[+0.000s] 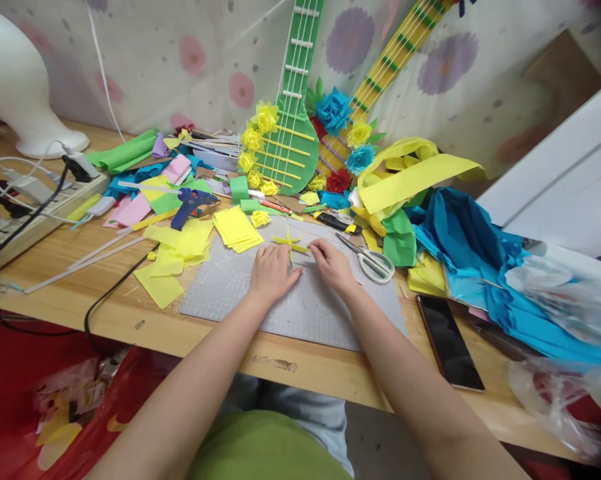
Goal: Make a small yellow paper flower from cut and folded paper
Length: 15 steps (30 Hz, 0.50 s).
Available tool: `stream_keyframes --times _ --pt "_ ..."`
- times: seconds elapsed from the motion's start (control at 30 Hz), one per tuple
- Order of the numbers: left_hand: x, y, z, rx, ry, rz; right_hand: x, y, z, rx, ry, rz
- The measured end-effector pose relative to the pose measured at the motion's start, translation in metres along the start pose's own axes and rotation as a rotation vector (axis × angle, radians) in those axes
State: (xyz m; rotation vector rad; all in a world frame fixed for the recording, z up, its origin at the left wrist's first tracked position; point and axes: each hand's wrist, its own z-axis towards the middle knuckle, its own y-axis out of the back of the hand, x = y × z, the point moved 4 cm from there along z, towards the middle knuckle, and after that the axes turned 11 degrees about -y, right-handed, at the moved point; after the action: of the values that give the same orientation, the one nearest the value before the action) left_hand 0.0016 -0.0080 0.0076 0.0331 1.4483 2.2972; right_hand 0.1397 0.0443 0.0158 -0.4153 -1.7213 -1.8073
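A small yellow paper star (289, 243) with narrow pointed arms stands just above the grey cutting mat (220, 283). My left hand (272, 272) is closed on its near left side, thumb pointing right across the mat. At the star's right arm, my right hand (332, 264) is pinched, with its fingertips at the arm's end; the exact contact is too small to see. Scissors with white handles (376, 265) lie right of my right hand. A stack of yellow paper squares (237, 229) and a small yellow paper flower (260, 219) lie beyond my left hand.
A blue glue gun (189, 205), loose yellow sheets (183, 247) and a power strip (45, 207) are at left. Behind stand a green paper guitar (293, 150) and a yellow one (375, 83). Blue crepe paper (460, 230) and a phone (449, 343) lie at right.
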Motion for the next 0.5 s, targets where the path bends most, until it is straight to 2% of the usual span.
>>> stream_keyframes --times 0.1,0.2,0.4,0.5 --pt "0.000 -0.007 0.003 0.004 0.157 -0.015 0.005 -0.011 -0.006 0.050 -0.002 -0.166" --pt "0.006 -0.012 0.011 -0.007 0.246 -0.030 0.011 -0.019 -0.006 0.026 0.088 -0.216" --pt "0.022 -0.015 0.023 -0.022 0.277 -0.129 0.021 -0.025 0.000 0.016 0.187 -0.271" --pt "0.024 -0.015 0.028 0.010 0.234 -0.187 0.025 -0.023 0.003 0.043 0.231 -0.335"
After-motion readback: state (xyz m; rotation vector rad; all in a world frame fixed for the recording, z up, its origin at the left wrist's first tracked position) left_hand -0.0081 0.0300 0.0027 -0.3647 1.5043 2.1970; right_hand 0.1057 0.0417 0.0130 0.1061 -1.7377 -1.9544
